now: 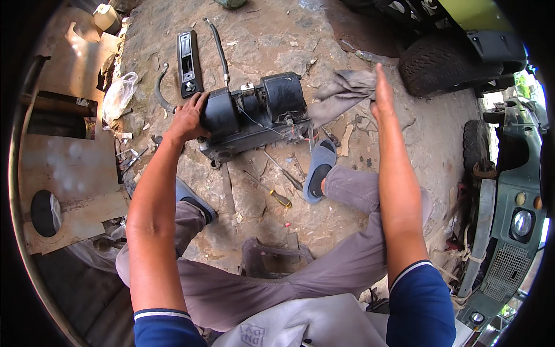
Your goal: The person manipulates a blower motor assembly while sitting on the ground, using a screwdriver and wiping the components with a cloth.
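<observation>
A black car heater blower unit [222, 114] with two rounded housings sits on the stony ground ahead of my feet. Thin wires [292, 134] stick out at its right end. My left hand [191, 117] is curled over the left end of the unit, gripping it. Off to the right, my right hand [383, 95] holds a crumpled grey rag [344, 95], which spreads leftward toward the unit. The right fingers point away from me, seen edge-on. Between my feet and the unit lie a yellow-and-black screwdriver [280, 198] and a dark-handled screwdriver [292, 178].
Behind the unit lie a black control panel [188, 63] and a hose [217, 51]. A curved hose [160, 89] and plastic bag [119, 95] are at left, beside rusty sheet metal [69, 168]. A tyre [442, 65] stands far right, with a green vehicle [509, 231] nearer.
</observation>
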A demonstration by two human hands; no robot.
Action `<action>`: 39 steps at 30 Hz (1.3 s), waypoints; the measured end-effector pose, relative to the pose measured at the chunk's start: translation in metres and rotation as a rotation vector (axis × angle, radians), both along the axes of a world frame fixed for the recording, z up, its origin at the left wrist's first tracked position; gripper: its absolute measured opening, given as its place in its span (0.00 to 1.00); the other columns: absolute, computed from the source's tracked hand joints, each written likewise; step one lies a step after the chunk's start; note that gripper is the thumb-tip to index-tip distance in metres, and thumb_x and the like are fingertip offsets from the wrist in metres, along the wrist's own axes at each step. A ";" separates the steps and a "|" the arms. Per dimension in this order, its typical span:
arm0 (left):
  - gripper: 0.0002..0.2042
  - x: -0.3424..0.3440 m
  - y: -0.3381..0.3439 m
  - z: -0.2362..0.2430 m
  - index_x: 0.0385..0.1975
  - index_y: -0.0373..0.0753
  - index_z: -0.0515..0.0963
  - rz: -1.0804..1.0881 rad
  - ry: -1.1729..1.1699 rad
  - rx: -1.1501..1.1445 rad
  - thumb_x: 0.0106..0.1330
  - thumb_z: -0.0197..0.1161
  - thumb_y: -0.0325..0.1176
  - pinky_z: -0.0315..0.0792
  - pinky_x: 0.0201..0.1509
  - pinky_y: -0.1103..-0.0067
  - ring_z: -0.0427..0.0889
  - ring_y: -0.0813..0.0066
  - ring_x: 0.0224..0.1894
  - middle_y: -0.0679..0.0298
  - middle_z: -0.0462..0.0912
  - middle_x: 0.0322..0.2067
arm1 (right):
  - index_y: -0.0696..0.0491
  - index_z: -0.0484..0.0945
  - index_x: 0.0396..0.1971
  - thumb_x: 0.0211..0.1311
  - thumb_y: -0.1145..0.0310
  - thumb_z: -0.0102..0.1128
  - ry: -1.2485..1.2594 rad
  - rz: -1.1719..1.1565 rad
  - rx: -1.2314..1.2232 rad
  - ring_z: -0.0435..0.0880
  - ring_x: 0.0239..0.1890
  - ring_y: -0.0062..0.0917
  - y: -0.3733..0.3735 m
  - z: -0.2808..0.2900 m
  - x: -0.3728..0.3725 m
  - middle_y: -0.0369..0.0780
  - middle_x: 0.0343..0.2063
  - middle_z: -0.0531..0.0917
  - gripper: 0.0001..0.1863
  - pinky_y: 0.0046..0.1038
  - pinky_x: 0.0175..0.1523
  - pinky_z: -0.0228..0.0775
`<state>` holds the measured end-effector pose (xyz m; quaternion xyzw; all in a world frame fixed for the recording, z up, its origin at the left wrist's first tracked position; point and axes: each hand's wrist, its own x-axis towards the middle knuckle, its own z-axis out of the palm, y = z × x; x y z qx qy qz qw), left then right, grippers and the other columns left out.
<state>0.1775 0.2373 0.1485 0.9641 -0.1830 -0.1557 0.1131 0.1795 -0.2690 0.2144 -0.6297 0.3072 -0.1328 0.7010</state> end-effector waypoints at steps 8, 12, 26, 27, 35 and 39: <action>0.64 -0.007 -0.005 0.000 0.74 0.50 0.51 0.010 -0.031 0.002 0.30 0.84 0.40 0.61 0.68 0.50 0.64 0.48 0.70 0.53 0.59 0.71 | 0.58 0.81 0.41 0.61 0.72 0.62 -0.233 0.215 -0.020 0.84 0.36 0.25 -0.033 0.117 -0.003 0.42 0.36 0.85 0.10 0.26 0.46 0.76; 0.64 -0.004 -0.005 0.001 0.74 0.51 0.51 -0.004 -0.032 -0.033 0.30 0.85 0.40 0.61 0.68 0.50 0.65 0.45 0.68 0.53 0.59 0.71 | 0.56 0.83 0.39 0.59 0.71 0.60 0.044 0.271 -0.175 0.82 0.34 0.25 -0.024 0.067 -0.005 0.41 0.34 0.85 0.10 0.25 0.44 0.75; 0.63 0.011 -0.005 0.006 0.75 0.49 0.50 -0.014 0.058 0.027 0.32 0.84 0.39 0.58 0.70 0.52 0.63 0.50 0.71 0.56 0.57 0.72 | 0.59 0.74 0.55 0.56 0.53 0.70 0.659 0.660 -0.756 0.80 0.57 0.45 0.069 -0.158 -0.061 0.53 0.52 0.82 0.32 0.43 0.60 0.70; 0.63 0.013 -0.007 0.005 0.75 0.49 0.50 -0.024 0.050 0.019 0.32 0.84 0.39 0.58 0.70 0.52 0.63 0.50 0.71 0.56 0.57 0.72 | 0.60 0.75 0.54 0.56 0.53 0.70 0.654 0.626 -0.564 0.81 0.56 0.45 0.052 -0.166 -0.060 0.54 0.52 0.82 0.32 0.42 0.59 0.71; 0.63 0.017 0.000 0.001 0.75 0.49 0.50 -0.014 0.058 0.039 0.32 0.84 0.40 0.59 0.70 0.52 0.64 0.50 0.70 0.57 0.58 0.72 | 0.61 0.78 0.46 0.56 0.53 0.72 0.509 0.483 -0.257 0.84 0.44 0.31 0.012 -0.058 -0.016 0.47 0.41 0.84 0.29 0.34 0.50 0.75; 0.64 0.026 -0.001 -0.005 0.75 0.50 0.49 -0.025 0.082 0.016 0.32 0.84 0.41 0.58 0.70 0.52 0.63 0.51 0.71 0.57 0.56 0.72 | 0.59 0.75 0.49 0.57 0.53 0.71 -0.100 0.165 -0.044 0.82 0.45 0.29 0.036 -0.009 -0.008 0.46 0.41 0.83 0.29 0.29 0.53 0.74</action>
